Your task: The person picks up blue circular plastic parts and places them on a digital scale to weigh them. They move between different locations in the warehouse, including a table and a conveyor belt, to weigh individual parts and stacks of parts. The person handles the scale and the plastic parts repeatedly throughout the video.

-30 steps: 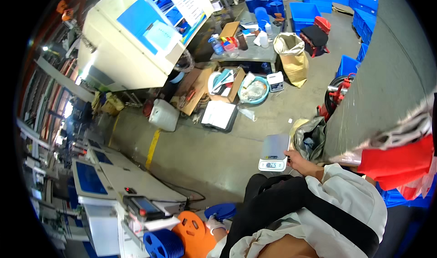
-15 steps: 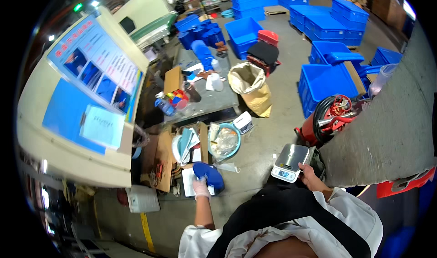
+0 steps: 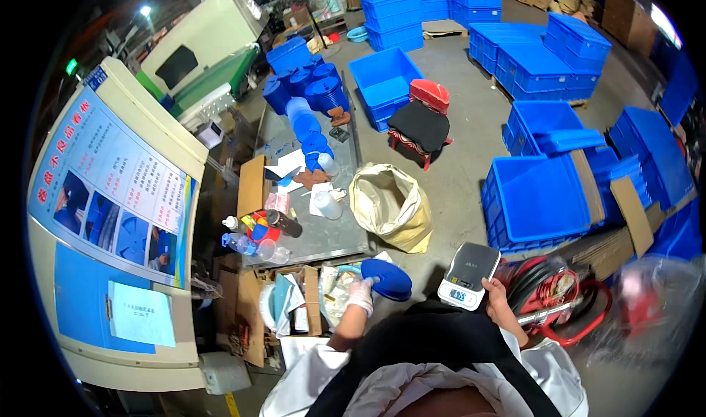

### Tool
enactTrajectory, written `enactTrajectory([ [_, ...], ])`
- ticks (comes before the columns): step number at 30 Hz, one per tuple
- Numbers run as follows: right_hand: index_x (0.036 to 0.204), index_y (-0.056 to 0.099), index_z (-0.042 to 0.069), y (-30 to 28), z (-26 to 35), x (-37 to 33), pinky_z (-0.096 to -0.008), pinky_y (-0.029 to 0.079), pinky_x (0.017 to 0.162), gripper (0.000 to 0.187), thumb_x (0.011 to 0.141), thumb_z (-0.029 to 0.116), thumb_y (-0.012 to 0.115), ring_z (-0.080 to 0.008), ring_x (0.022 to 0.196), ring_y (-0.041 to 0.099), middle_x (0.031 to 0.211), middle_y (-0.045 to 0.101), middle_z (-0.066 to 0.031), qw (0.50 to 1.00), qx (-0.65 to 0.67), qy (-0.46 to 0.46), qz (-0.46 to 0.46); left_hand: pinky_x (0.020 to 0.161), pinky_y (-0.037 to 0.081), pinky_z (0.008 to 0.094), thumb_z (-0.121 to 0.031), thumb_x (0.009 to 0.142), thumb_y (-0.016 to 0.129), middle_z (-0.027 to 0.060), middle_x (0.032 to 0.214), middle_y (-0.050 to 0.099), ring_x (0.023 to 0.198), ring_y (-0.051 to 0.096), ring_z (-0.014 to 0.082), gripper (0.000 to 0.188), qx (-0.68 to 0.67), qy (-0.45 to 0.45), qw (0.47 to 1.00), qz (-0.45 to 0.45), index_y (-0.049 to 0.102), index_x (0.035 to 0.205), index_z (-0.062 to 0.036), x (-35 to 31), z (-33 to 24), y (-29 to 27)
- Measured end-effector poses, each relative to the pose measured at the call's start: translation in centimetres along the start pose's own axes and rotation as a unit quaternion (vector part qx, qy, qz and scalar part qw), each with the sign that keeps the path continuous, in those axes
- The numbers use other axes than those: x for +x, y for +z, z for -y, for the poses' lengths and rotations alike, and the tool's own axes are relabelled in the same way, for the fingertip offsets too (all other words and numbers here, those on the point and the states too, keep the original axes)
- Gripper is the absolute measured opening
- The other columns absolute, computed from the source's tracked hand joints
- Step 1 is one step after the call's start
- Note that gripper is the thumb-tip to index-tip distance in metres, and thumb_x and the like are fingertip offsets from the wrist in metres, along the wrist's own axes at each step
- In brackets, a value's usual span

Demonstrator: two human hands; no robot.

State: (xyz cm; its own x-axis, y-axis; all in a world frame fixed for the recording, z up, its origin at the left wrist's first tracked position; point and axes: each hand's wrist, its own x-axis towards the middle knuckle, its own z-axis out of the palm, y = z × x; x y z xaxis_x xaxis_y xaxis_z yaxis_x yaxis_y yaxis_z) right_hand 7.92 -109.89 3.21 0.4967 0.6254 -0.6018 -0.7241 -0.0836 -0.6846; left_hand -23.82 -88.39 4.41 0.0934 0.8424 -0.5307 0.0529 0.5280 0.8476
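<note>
In our left hand [image 3: 360, 296], which wears a pale glove, the grip is closed on the left edge of a blue reel [image 3: 388, 279]; we cannot tell how the fingers sit beneath it. The reel is in the near middle of the scene, held up with its round face toward us. To its right, well apart from it, our bare right hand [image 3: 496, 298] has its grip closed on the right side of a white scale [image 3: 460, 296], thumb on top. The scale's square plate bears nothing, and its display is lit on the near edge.

Just beyond the reel stands a yellowish sack [image 3: 406, 229], open at the top. Left of the sack we see a grey tabletop [image 3: 315, 246] with blue spools [image 3: 325, 95] at its far end and a white bottle [image 3: 327, 205] nearer us. Near left, below the tabletop, a cardboard box [image 3: 312, 299] holds papers. To the right of the scale is a coiled black hose [image 3: 523, 284] with red fittings, and beyond that sits an open blue crate [image 3: 533, 204].
</note>
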Motion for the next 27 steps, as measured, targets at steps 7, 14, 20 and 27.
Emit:
enactTrajectory([
  [7,0.093,0.054,0.004,6.1,13.8,13.0,-0.0387,0.049,0.08,0.013,0.088,0.015,0.056,-0.0239,0.087,0.06,0.094,0.061,-0.0107,0.999,0.052,0.012,0.007,0.064,0.047,0.0293,-0.004,0.068,0.061,0.0056,0.074,0.06,0.066,0.056,0.018,0.015,-0.042,0.018,0.998,0.031,0.063,0.083,-0.0047,11.9,-14.6,13.4],
  [14,0.117,0.048,0.004,6.6,21.7,28.0,-0.0457,0.043,0.087,0.037,0.088,0.026,0.054,-0.029,0.103,0.054,0.111,0.056,-0.0108,0.993,0.092,0.059,-0.039,0.059,0.047,0.0311,0.0,0.074,0.049,0.005,0.078,0.057,0.066,0.054,0.0178,0.026,-0.28,-0.058,0.957,0.052,0.057,0.097,-0.0081,28.0,-19.3,24.3],
  [20,0.121,0.049,0.003,5.5,31.4,40.9,-0.0471,0.035,0.098,0.048,0.088,0.038,0.053,-0.0309,0.112,0.05,0.121,0.054,-0.0125,0.992,0.101,0.057,-0.049,0.062,0.044,0.0332,-0.005,0.073,0.054,-0.0002,0.08,0.061,0.071,0.054,0.0125,0.036,-0.208,0.017,0.977,0.034,0.056,0.107,-0.016,40.2,-26.5,36.1],
  [27,0.122,0.047,0.002,11.6,40.1,57.1,-0.0441,0.039,0.098,0.044,0.092,0.034,0.047,-0.029,0.111,0.051,0.123,0.053,-0.0135,0.988,0.099,0.119,-0.003,0.056,0.044,0.0273,-0.005,0.072,0.054,0.0027,0.088,0.061,0.073,0.056,0.0152,0.039,-0.39,0.017,0.919,-0.059,0.052,0.11,-0.0142,52.1,-36.9,39.8],
])
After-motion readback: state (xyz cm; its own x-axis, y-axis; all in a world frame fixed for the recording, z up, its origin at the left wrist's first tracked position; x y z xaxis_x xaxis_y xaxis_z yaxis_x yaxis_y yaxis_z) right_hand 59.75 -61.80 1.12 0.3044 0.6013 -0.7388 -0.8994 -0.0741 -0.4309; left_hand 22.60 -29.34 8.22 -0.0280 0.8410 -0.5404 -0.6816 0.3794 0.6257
